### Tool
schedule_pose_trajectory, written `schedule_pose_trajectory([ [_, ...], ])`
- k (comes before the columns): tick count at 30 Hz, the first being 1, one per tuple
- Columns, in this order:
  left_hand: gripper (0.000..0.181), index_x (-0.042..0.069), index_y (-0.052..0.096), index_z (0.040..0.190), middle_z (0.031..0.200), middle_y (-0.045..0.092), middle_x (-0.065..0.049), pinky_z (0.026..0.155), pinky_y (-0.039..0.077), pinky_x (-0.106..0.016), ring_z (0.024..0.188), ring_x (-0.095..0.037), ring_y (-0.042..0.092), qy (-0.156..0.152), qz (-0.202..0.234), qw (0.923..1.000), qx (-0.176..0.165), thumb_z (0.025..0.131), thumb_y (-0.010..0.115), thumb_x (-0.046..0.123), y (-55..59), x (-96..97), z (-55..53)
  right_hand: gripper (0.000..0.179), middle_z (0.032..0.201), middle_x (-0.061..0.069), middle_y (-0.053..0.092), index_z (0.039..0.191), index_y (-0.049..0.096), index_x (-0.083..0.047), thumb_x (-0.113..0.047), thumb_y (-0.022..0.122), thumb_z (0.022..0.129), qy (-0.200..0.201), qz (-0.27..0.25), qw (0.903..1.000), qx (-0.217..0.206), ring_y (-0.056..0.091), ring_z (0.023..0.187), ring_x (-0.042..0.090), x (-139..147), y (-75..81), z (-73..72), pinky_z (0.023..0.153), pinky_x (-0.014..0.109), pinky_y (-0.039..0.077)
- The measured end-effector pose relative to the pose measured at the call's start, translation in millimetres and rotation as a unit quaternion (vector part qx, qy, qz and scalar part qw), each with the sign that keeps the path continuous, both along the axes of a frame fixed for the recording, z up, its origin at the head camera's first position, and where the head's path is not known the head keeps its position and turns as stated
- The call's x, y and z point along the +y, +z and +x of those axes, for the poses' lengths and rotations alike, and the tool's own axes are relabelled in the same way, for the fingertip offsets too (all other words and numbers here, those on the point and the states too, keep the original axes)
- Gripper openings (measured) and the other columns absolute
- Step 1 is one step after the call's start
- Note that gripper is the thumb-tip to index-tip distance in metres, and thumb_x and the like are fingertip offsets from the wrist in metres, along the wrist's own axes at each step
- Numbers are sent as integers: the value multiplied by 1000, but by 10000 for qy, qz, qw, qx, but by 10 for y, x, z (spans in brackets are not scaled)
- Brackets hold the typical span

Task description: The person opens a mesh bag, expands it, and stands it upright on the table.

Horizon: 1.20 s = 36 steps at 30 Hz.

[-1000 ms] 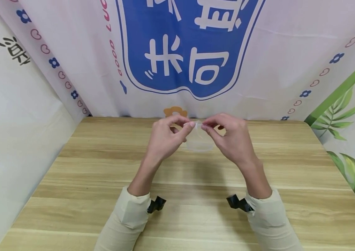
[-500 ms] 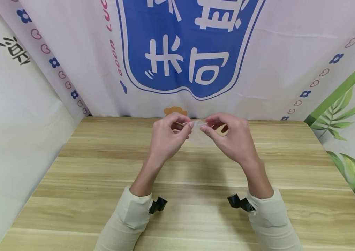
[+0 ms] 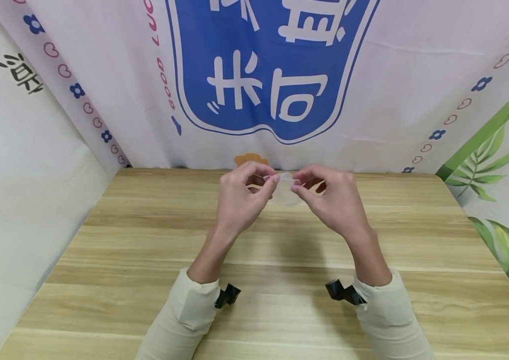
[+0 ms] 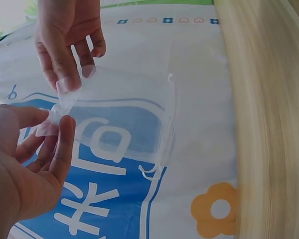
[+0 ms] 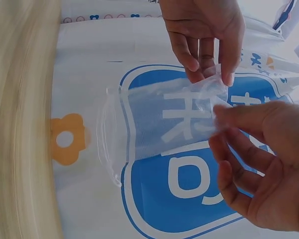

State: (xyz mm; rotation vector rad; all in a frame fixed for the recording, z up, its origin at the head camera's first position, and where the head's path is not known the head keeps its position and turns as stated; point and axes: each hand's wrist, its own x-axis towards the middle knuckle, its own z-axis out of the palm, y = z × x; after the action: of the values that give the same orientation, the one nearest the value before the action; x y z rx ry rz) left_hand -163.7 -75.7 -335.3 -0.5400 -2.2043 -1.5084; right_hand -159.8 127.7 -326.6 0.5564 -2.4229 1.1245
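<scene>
A small see-through drawstring bag (image 3: pixel 288 196) hangs between my two hands above the far part of the table. My left hand (image 3: pixel 242 200) pinches one corner of its upper edge between thumb and fingers. At the other corner my right hand (image 3: pixel 336 199) pinches the same edge. The left wrist view shows the bag's sheer panel (image 4: pixel 122 117) stretched out, with a thin white cord (image 4: pixel 152 172) trailing at the end away from the fingers. That cord end also shows in the right wrist view, on the bag (image 5: pixel 172 119). Any contents are not visible.
A wood-grain table (image 3: pixel 146 280) lies under both arms. Close behind its far edge hangs a white printed cloth (image 3: pixel 398 90) with a blue sign pattern. More printed cloth (image 3: pixel 20 165) closes off the left side, and a leaf-print one (image 3: pixel 506 165) the right.
The bag's lower end has swung up and away, so less of it shows below my hands. My right fingers have shifted slightly on its edge; the arms have hardly moved.
</scene>
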Motion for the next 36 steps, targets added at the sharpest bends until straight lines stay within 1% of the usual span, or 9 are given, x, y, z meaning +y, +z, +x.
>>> schedule_pose_trajectory([
  [3, 9, -1, 76, 103, 96, 78, -14, 65, 65, -25, 73, -22, 77, -31, -116, 9999, 6, 98, 77, 7, 0, -15, -2, 16, 93, 9, 82, 106, 81, -6, -4, 85, 91, -146, 6, 9997, 194, 76, 83, 23, 4, -1, 3, 72, 36, 59],
  [7, 7, 1, 76, 101, 93, 78, -13, 65, 65, -26, 73, -22, 77, 78, -256, 9996, -20, 96, 78, 5, 9, -29, -1, 19, 91, 10, 82, 106, 80, -4, 0, 85, 89, -302, -85, 9985, 454, 76, 82, 24, 14, 2, 1, 71, 35, 59],
  [13, 2, 2, 74, 94, 86, 75, -11, 69, 66, -31, 73, -21, 74, 376, -452, 9983, -13, 92, 75, 2, 14, -33, 3, 18, 87, 10, 81, 103, 80, -2, 5, 83, 87, -231, -310, 9972, 638, 75, 78, 22, 8, 3, -3, 70, 24, 56],
  [15, 2, 2, 73, 92, 84, 73, -11, 68, 66, -30, 72, -21, 73, 445, -461, 9979, -15, 91, 74, 0, 12, -30, 2, 18, 88, 10, 80, 104, 80, -2, 5, 82, 87, -187, -352, 9971, 654, 75, 78, 22, 2, 3, -5, 70, 25, 57],
  [17, 5, 3, 73, 90, 83, 72, -10, 67, 65, -29, 71, -20, 72, 489, -452, 9978, -8, 91, 73, -1, 9, -25, 1, 19, 89, 10, 80, 105, 79, -2, 4, 83, 88, -158, -332, 9974, 617, 75, 79, 22, -2, 4, -5, 70, 25, 58],
  [21, 7, 4, 73, 91, 82, 70, -10, 65, 64, -25, 72, -19, 70, 506, -393, 9979, 34, 91, 74, -4, 4, -14, 2, 23, 93, 9, 81, 112, 78, -3, -6, 86, 90, -73, -196, 9992, 327, 76, 84, 22, -4, 4, 1, 73, 38, 61],
  [26, 7, 1, 73, 94, 83, 70, -12, 68, 65, -24, 74, -20, 69, 363, -319, 9988, 84, 91, 75, -4, -3, 2, 13, 28, 99, 8, 82, 116, 77, -6, -20, 86, 93, -66, -142, 9998, -101, 78, 91, 22, -23, -2, 8, 77, 42, 62],
  [31, 7, 2, 72, 94, 83, 68, -11, 72, 65, -26, 75, -19, 67, 213, -363, 9991, 68, 92, 76, -3, -13, 28, 18, 22, 100, 10, 83, 115, 77, -4, -16, 81, 97, -200, -100, 9996, -166, 79, 90, 24, -67, -16, 12, 77, 43, 64],
  [36, 9, 5, 72, 92, 82, 67, -8, 73, 66, -30, 75, -19, 66, 110, -313, 9994, 125, 91, 73, -4, -20, 43, 27, 17, 96, 12, 83, 112, 77, -3, -9, 79, 97, -291, -154, 9994, -139, 79, 85, 25, -94, -19, 18, 78, 44, 65],
])
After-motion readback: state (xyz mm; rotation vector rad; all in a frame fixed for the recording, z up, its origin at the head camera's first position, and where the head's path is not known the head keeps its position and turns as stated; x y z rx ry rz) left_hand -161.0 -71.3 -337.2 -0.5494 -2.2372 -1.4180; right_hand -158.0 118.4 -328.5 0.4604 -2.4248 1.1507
